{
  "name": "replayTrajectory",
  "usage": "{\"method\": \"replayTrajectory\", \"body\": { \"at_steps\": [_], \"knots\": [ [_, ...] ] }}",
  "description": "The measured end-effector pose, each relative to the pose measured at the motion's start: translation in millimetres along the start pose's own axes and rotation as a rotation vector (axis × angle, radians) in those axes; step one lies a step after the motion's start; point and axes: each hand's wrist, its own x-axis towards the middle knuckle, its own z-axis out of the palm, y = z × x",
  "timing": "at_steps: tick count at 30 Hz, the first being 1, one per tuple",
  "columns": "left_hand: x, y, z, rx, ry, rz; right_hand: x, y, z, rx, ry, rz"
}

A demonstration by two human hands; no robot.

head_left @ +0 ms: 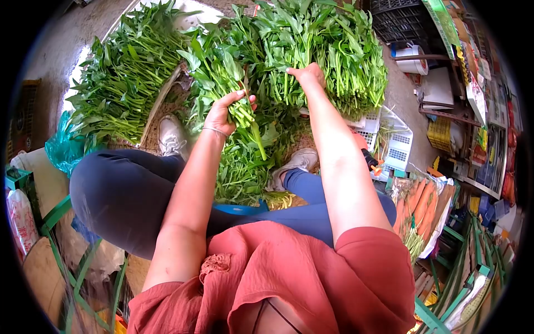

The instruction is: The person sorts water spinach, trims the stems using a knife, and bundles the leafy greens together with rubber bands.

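Note:
My left hand (221,114) is wrapped round a bunch of leafy green stems (240,114), with the leaves pointing up and the cut ends hanging toward my lap. Farther right, my right hand (309,77) reaches into a large heap of the same greens (350,67), its thumb stretched to the left. Its other fingers are partly hidden, and what they hold cannot be made out. Loose greens (242,172) lie between my shoes, below the held bunch. At the upper left, another dense pile of greens (125,83) has its stems pointing down.
A white plastic crate (397,146) stands right of the heap. Carrots (425,206) in bags lie at the right. A teal plastic bag (69,146) is on the left, near my knee. Shelves, a white bucket (413,59) and a black crate (397,23) are at the upper right.

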Motion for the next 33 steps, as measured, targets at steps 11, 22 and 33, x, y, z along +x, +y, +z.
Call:
{"method": "replayTrajectory", "body": {
  "at_steps": [11,22,33],
  "knots": [
    [-4.9,0.9,6.5,-0.035,-0.024,0.004,33.4,64.9,-35.0,1.074,-0.4,-0.209],
    [-8.1,-4.3,10.4,-0.064,-0.059,0.063,-14.2,133.5,-48.8,1.757,-1.019,-0.597],
    [9.9,-15.8,37.5,-0.183,-0.36,0.041,-50.4,94.3,-35.4,0.901,-0.634,-0.636]
  ]
}}
